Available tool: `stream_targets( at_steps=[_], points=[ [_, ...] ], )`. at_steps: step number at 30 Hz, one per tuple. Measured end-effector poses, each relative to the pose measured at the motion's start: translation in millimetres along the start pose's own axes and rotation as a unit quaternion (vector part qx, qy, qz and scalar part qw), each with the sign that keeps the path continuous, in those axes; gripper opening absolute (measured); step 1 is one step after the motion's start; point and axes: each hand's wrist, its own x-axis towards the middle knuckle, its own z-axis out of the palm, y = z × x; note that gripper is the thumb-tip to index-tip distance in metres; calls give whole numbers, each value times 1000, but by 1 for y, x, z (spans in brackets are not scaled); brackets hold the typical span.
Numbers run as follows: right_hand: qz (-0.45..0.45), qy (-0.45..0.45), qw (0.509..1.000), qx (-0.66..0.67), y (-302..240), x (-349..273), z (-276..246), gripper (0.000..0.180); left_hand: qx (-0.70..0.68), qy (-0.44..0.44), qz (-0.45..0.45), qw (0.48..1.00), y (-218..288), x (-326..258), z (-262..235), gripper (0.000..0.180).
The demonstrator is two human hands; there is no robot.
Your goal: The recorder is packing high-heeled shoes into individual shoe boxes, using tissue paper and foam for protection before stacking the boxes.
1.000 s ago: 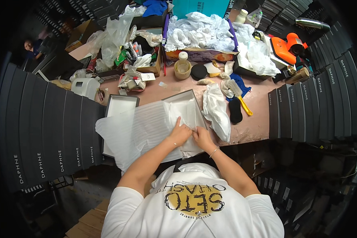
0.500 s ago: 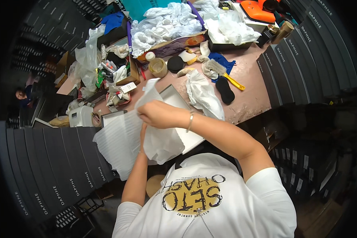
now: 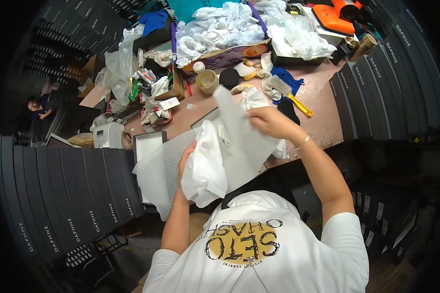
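White bundle in the left hand, translucent sheet in the right

I have rows of dark boxes (image 3: 73, 190) flanking the pinkish surface (image 3: 322, 127) on both sides, their ends bearing pale capital lettering, one line per box. The white shirt (image 3: 298, 249) carries dark letters around a yellow disc, upside down from my viewpoint. At the back, a purple-edged carton (image 3: 230, 58) holds crumpled white paper (image 3: 217, 31).

Nearer, I see a translucent sheet (image 3: 239, 141) above the surface, its long axis slanting from upper left to lower right; its top corner points toward the jar (image 3: 207, 83). The right hand (image 3: 271, 122) has its grip pinched on the sheet's right edge, slightly blurred.

The white bundle (image 3: 205, 168) is left of that sheet, in front of the jar. Its long axis runs almost straight away from the wearer, narrower end far, bulging end near. The left hand (image 3: 187, 155) has its grip curled round the bundle's left side, partly hidden.

Smallest, a white tag (image 3: 170, 103) carries print too tiny for me to read.
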Motion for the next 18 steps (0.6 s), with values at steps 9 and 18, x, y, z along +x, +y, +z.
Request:
stream_targets(
  at_steps=[9,18],
  points=[
    [116,193,973,-44,69,-92,-37,23,751,-99,384,528,-49,35,30,30],
    [104,312,920,-213,86,-94,-3,23,697,-43,325,638,-67,28,13,43]
  ],
)
